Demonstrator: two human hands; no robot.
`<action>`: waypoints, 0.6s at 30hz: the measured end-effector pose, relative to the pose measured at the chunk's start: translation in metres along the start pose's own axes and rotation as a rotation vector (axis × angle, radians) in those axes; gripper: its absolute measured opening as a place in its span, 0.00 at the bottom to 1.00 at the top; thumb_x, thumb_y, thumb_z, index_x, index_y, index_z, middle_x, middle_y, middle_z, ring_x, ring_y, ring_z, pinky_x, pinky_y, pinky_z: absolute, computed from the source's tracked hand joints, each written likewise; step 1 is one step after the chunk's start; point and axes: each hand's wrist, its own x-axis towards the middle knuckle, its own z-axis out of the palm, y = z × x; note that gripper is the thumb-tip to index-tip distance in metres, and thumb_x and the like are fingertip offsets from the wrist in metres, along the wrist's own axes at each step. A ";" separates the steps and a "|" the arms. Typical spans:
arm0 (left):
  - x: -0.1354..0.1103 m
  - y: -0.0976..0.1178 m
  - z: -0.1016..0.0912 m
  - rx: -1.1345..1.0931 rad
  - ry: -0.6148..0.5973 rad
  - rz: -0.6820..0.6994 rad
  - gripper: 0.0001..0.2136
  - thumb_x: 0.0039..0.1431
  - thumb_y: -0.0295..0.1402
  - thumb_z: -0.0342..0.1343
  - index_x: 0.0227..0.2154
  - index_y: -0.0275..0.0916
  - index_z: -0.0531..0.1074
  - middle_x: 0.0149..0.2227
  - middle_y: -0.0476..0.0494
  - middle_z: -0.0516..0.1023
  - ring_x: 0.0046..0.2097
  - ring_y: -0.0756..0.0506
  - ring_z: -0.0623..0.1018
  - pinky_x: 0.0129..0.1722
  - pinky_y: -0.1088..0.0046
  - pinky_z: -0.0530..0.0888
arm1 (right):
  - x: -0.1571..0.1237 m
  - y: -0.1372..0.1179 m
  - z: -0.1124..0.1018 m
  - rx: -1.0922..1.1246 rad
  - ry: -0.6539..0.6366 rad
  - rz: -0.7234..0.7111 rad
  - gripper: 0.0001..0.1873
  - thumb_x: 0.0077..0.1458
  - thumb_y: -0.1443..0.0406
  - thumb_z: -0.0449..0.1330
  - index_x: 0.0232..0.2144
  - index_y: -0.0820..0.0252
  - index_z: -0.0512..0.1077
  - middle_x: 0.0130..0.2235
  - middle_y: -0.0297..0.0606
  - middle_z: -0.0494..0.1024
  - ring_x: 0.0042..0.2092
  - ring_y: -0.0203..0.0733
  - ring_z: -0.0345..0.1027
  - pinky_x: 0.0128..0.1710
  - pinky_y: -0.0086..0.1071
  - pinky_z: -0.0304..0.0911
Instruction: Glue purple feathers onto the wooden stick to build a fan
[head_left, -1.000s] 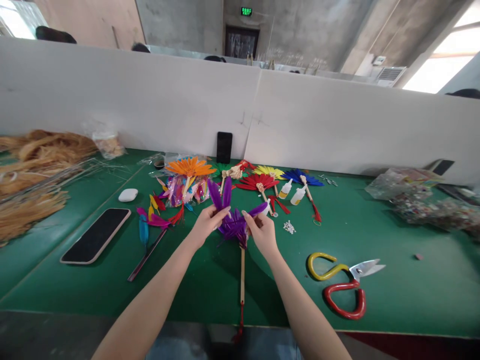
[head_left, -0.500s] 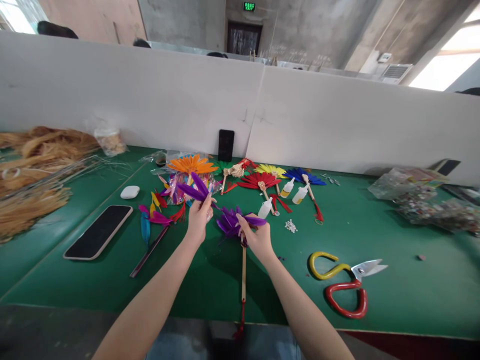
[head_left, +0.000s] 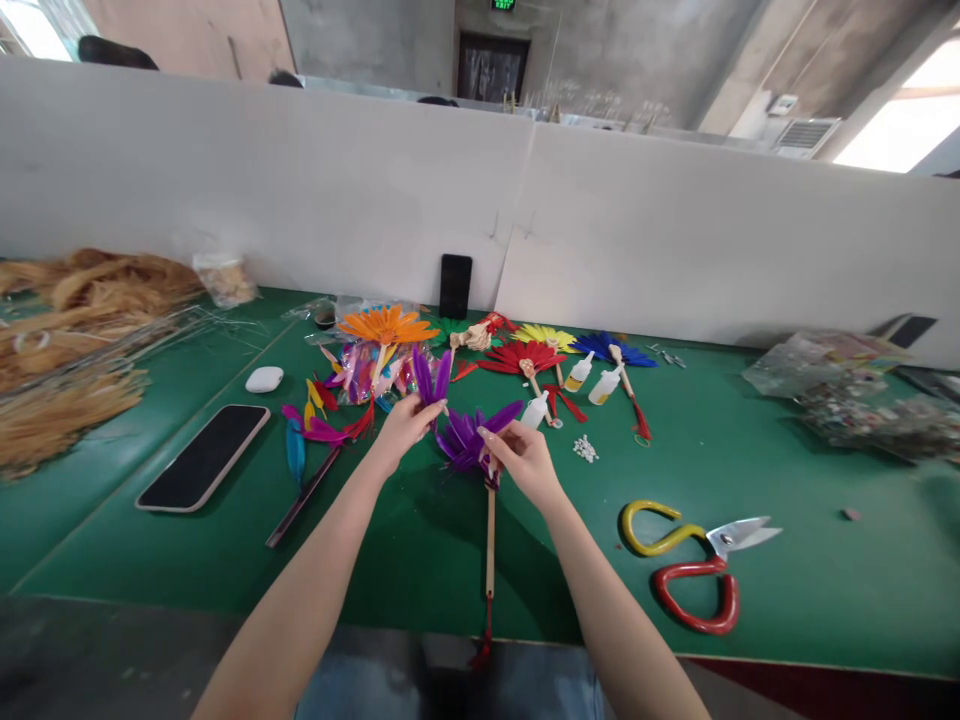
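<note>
A purple feather fan [head_left: 466,440] on a wooden stick [head_left: 490,535] lies on the green table [head_left: 825,560], its red tassel hanging over the front edge. My left hand [head_left: 403,427] pinches loose purple feathers [head_left: 430,378] just left of the fan head. My right hand [head_left: 523,460] pinches the fan head where the feathers meet the stick.
Finished feather fans in orange [head_left: 386,326], red [head_left: 523,358], yellow and blue lie behind, with small glue bottles [head_left: 597,386]. Loose coloured feathers [head_left: 322,425], a phone [head_left: 204,457] and a white case [head_left: 264,379] lie left. Scissors [head_left: 694,565] lie right. Straw bundles [head_left: 67,340] far left.
My left hand swung the loose purple feathers away to the left, then brought them back upright beside the fan head. My right hand stayed on the fan.
</note>
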 end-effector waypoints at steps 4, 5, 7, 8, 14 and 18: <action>-0.005 0.008 -0.002 0.161 -0.091 0.032 0.17 0.46 0.44 0.58 0.34 0.35 0.70 0.22 0.51 0.67 0.23 0.52 0.66 0.22 0.79 0.61 | -0.001 -0.002 -0.004 -0.026 -0.182 0.045 0.17 0.49 0.53 0.59 0.20 0.60 0.65 0.18 0.30 0.69 0.17 0.30 0.61 0.17 0.25 0.60; -0.006 0.009 -0.005 0.200 -0.100 0.049 0.17 0.46 0.44 0.57 0.34 0.35 0.71 0.24 0.50 0.69 0.25 0.51 0.67 0.23 0.78 0.62 | -0.002 -0.002 -0.004 -0.034 -0.216 0.053 0.17 0.50 0.53 0.58 0.21 0.60 0.65 0.19 0.31 0.69 0.18 0.31 0.62 0.17 0.25 0.61; -0.008 0.008 -0.015 0.296 -0.061 0.084 0.16 0.47 0.45 0.56 0.32 0.35 0.71 0.25 0.48 0.70 0.26 0.49 0.68 0.24 0.77 0.62 | -0.003 0.000 -0.004 -0.046 -0.237 0.060 0.17 0.50 0.53 0.58 0.21 0.60 0.65 0.19 0.31 0.69 0.18 0.31 0.63 0.18 0.25 0.61; -0.009 0.006 -0.022 0.359 -0.013 0.093 0.16 0.47 0.45 0.56 0.29 0.35 0.71 0.23 0.49 0.69 0.26 0.49 0.67 0.24 0.77 0.61 | -0.003 0.001 -0.004 -0.049 -0.225 0.057 0.17 0.50 0.53 0.58 0.21 0.60 0.65 0.19 0.31 0.69 0.19 0.31 0.63 0.18 0.25 0.61; -0.023 -0.017 -0.051 0.752 0.273 0.131 0.17 0.40 0.42 0.61 0.33 0.40 0.68 0.20 0.54 0.58 0.25 0.48 0.65 0.24 0.76 0.60 | 0.003 0.002 -0.008 -0.044 0.035 -0.012 0.18 0.49 0.52 0.59 0.18 0.58 0.64 0.16 0.29 0.66 0.17 0.31 0.59 0.17 0.26 0.59; -0.045 -0.019 -0.032 0.948 0.447 0.389 0.11 0.52 0.41 0.54 0.34 0.40 0.67 0.30 0.47 0.62 0.32 0.46 0.67 0.33 0.71 0.66 | 0.006 0.001 -0.010 -0.010 0.160 -0.014 0.19 0.47 0.51 0.60 0.18 0.58 0.63 0.16 0.30 0.67 0.16 0.30 0.58 0.16 0.25 0.58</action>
